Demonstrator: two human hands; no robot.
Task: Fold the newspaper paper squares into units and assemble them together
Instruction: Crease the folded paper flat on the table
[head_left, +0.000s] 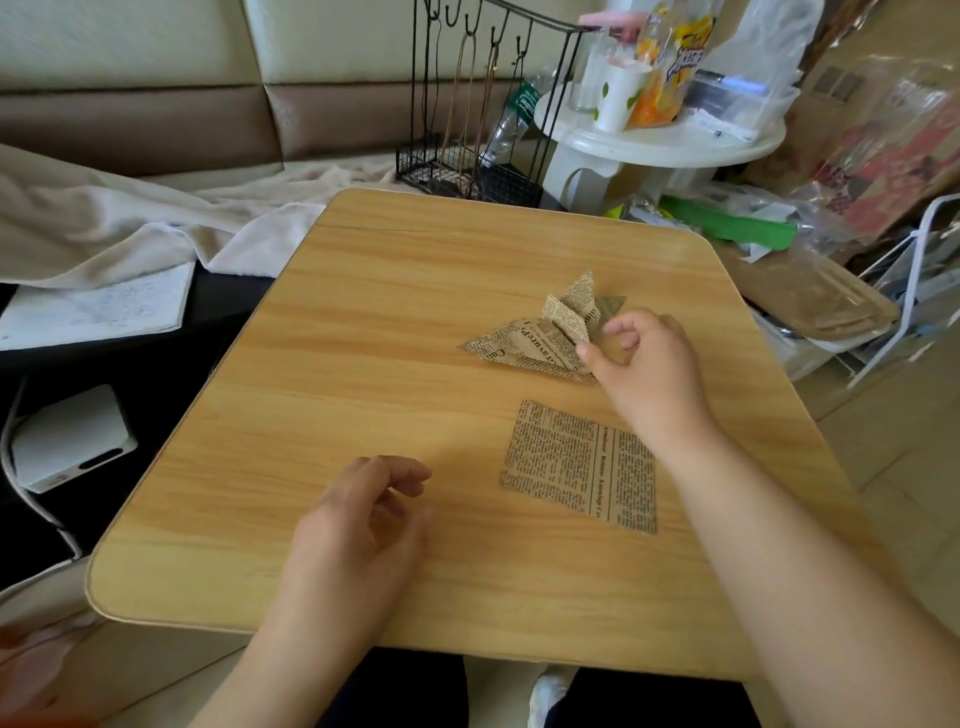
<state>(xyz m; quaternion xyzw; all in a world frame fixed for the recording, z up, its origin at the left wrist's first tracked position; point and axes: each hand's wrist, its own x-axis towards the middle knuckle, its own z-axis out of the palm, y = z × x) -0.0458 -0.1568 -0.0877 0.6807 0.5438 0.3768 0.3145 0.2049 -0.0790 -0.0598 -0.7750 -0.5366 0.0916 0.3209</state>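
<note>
Newspaper paper squares are present in two states in the head view: one flat, unfolded square (582, 465) lies on the wooden surface (363, 322) toward the near right, and a cluster of folded units (545, 332) lies beyond it, nearer the centre-right of the surface, with one pointed flap standing upright and the rest lying low. The right hand (644, 374) is at the right edge of the folded cluster; its thumb and forefinger appear to pinch a flap there, the other fingers curled loosely above, though the exact contact point is partly hidden by the hand. The left hand (363, 514) hovers over or rests on the bare surface at the near left, fingers loosely curled and holding nothing, well apart from both paper items. Handling judgement: the paper is thin, light and easily creased; it will slide on the smooth wood grain and will tear if pulled at a single layer. Take hold of the folded units at a creased edge or a multi-layer point, where the material is stiffest, and steady the remainder with the free hand. Lift the flat square by a corner or an edge. Beyond the surface stand a black wire rack (467, 130) and a white round stand (665, 140) carrying packets and a cup.
</note>
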